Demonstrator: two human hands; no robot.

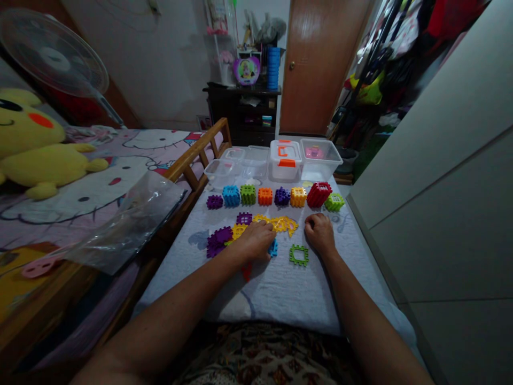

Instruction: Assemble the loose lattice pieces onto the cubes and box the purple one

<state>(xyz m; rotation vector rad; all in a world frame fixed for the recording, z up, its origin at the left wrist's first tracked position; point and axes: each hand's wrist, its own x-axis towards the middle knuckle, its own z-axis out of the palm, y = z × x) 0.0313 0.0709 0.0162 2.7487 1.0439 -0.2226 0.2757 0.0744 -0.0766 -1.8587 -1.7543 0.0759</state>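
Note:
My left hand (256, 240) reaches over a cluster of toothed plastic building pieces, its fingers curled down. A blue piece (273, 247) shows at the edge of this hand, and what the fingers hold, if anything, is hidden. Yellow pieces (285, 224) lie just beyond the fingertips. Left of the hand are purple pieces (218, 241), and a red piece (247, 272) is partly covered by the forearm. On the cloth my right hand (319, 232) rests with fingers curled in and nothing visible in them. A green square frame piece (298, 255) lies flat between the two hands.
Farther back runs a row of colour-sorted stacks, including blue (231, 196), orange (265, 197) and red (319, 194). Behind them stand clear plastic boxes, one with an orange-latched lid (286, 155). A wooden bed rail (192, 160) borders the left, a pale cabinet (441, 214) the right.

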